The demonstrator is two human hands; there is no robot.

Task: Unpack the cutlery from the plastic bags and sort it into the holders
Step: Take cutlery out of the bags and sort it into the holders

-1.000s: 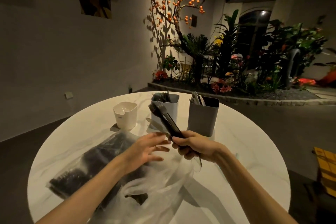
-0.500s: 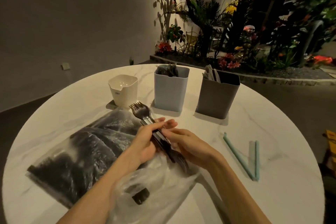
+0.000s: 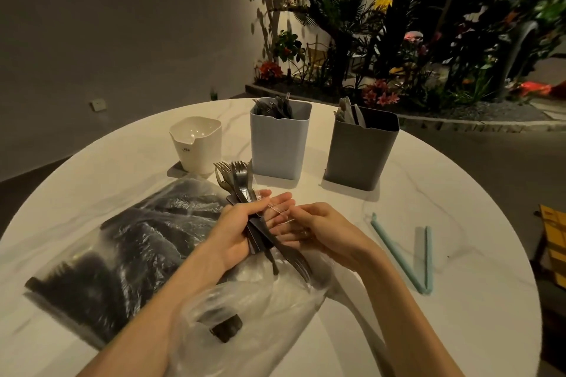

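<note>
My left hand (image 3: 237,228) grips a bundle of dark plastic forks (image 3: 242,187), tines pointing away and toward me. My right hand (image 3: 318,231) pinches a thin clear band (image 3: 277,211) stretched off the bundle. A large clear bag of black cutlery (image 3: 122,254) lies at the left. An opened, crumpled clear bag (image 3: 245,315) lies under my forearms with one dark piece (image 3: 226,327) inside. Behind stand a white holder (image 3: 197,144), a light blue holder (image 3: 278,141) with forks, and a grey holder (image 3: 361,150) with pale cutlery.
All of it rests on a round white marble table (image 3: 428,330). A teal bag clip (image 3: 407,257) lies open in a V at the right. A planter bed with a lit tree and flowers stands beyond the table; a yellow chair edge (image 3: 554,242) sits at the far right.
The fork bundle came down from in front of the holders and passed from my right hand to my left. My right hand now pulls a clear band off it. The camera tilted down.
</note>
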